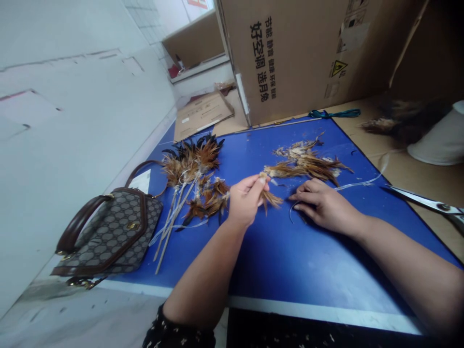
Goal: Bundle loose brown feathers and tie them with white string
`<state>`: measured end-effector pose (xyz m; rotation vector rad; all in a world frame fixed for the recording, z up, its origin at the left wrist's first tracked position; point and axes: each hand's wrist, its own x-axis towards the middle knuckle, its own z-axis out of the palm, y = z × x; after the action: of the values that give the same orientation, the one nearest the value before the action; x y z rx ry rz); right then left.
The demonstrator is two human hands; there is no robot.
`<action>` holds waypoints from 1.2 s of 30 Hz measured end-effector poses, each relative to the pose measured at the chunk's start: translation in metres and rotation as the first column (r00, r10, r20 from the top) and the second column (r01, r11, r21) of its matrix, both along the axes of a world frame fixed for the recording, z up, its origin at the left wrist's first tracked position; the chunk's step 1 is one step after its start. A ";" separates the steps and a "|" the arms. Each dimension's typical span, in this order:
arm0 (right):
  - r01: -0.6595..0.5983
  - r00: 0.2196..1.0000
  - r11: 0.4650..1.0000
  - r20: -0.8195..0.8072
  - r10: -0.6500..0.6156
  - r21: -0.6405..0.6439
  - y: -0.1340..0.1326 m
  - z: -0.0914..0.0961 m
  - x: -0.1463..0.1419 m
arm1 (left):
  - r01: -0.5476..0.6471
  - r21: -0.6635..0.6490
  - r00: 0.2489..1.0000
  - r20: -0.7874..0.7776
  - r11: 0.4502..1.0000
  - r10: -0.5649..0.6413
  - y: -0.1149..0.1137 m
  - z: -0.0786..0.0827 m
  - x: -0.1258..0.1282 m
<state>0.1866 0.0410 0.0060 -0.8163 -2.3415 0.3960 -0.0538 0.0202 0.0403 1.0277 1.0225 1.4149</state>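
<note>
My left hand is closed in a pinch on a small bunch of brown feathers, whose tips fan out towards the right. Just right of it, my right hand has its thumb and fingers pinched together on a thin curved strand that hangs to the blue surface. A pale translucent strip runs out from behind that hand to the right; whether it joins the strand is hidden. Beyond both hands lies a loose pile of brown feathers. Small feather clusters lie left of my left hand.
Feather bundles tied to thin sticks lie at left beside a patterned handbag. Scissors and a white cone are at right. A large cardboard box stands behind the blue mat, near a teal cord.
</note>
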 end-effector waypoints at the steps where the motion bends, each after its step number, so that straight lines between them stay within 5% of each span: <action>1: 0.001 1.000 1.000 0.028 -0.001 0.008 0.000 -0.001 -0.001 | -0.004 0.004 1.000 -0.021 1.000 0.004 0.000 0.001 -0.001; 5: 0.000 1.000 1.000 -0.013 0.000 0.016 -0.004 0.004 -0.006 | -0.060 0.146 0.987 -0.139 0.987 0.081 0.000 0.004 -0.003; 10: 0.249 0.922 0.967 -0.319 -0.219 0.055 -0.007 0.014 -0.002 | -0.034 0.293 0.979 -0.182 0.955 0.091 0.001 0.005 -0.002; 14: 0.281 0.947 0.958 -0.175 -0.269 0.049 -0.009 0.014 0.001 | 0.050 0.280 0.981 -0.193 0.959 0.005 -0.003 0.004 0.002; 19: 0.291 0.956 0.949 -0.076 -0.283 0.123 -0.017 0.017 -0.004 | 0.027 0.333 0.897 -0.424 0.943 0.125 -0.018 0.004 0.017; 24: 0.268 0.962 0.945 -0.008 -0.271 0.188 -0.025 0.019 -0.010 | 0.002 0.323 0.864 -0.477 0.946 0.161 -0.033 -0.004 0.030; 30: 0.195 0.979 0.961 0.016 -0.203 0.197 -0.030 0.017 -0.014 | 0.092 0.213 0.873 -0.487 0.973 0.024 -0.037 -0.015 0.035; 36: 0.159 0.987 0.966 -0.013 -0.159 0.202 -0.029 0.018 -0.012 | 0.129 0.250 0.825 -0.565 0.960 0.036 -0.034 -0.016 0.035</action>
<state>0.1744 0.0123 0.0238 -0.8972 -2.2544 0.0856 -0.0186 -0.0140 0.0243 1.7441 1.2232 1.2562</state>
